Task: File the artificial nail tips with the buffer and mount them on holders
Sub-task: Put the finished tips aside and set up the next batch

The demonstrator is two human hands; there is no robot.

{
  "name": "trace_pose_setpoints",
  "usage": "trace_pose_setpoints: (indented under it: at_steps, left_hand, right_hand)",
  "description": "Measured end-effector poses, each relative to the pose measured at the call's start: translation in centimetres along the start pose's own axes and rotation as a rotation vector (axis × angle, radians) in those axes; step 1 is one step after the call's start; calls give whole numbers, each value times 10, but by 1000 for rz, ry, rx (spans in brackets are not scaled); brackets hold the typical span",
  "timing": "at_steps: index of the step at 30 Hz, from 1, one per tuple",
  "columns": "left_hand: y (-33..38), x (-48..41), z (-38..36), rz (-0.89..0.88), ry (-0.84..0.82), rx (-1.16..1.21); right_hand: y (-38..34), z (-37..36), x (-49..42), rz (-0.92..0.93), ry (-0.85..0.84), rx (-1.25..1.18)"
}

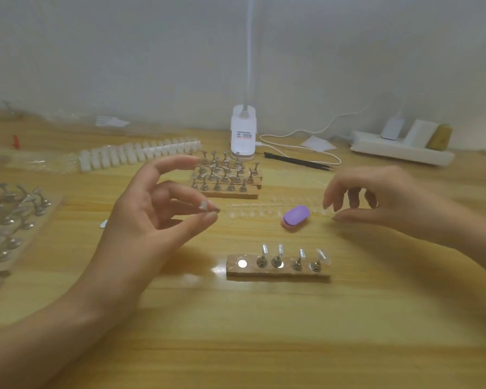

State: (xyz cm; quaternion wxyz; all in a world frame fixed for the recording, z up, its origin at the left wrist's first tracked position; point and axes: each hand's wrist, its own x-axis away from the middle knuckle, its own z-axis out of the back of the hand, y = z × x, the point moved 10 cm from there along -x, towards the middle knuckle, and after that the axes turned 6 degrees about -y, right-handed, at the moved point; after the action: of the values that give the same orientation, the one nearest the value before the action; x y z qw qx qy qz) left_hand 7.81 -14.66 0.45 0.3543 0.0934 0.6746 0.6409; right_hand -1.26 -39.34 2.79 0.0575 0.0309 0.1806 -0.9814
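A small metal holder (208, 206) is pinched between the thumb and fingertips of the person's left hand (157, 220), raised over the pale wooden table (264, 332) at centre left of the frame. Whether a nail tip sits on it is too blurred to tell. Just right of it, rows of clear plastic nail tips (253, 211) lie flat on the table, and a purple oval buffer block with a pink underside (296, 216) rests near their right end. The right hand (376, 197) hovers at centre right, fingers loosely curled, thumb close to the rows — whether it grips anything cannot be told. At lower centre, a short wooden strip (278, 272) carries four upright metal holders topped with clear tips (277, 261) and one bare silver disc (242, 263) at its left end. Behind, at centre, stands a stepped wooden rack of bare metal holders (226, 175). Beyond it are a white lamp base (243, 133), black tweezers (298, 162) and — upper right — a white power strip (401, 148).
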Motion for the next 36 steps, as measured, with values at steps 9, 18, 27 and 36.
trace_pose_setpoints:
  at_steps: [9, 18, 27, 36]
  left_hand:
    - [-17, -9, 14, 100, -67, -288]
    - [-45, -44, 60, 154, 102, -339]
    - [0, -45, 37, -82, 60, -481]
    - [14, -23, -43, -88, -194, -263]
  right_hand:
    - [17, -29, 18, -7, -152, -243]
    - [11, -27, 11, 25, -75, -290]
    - [9, -37, 27, 3, -142, -334]
    - [3, -27, 33, 20, 47, -281]
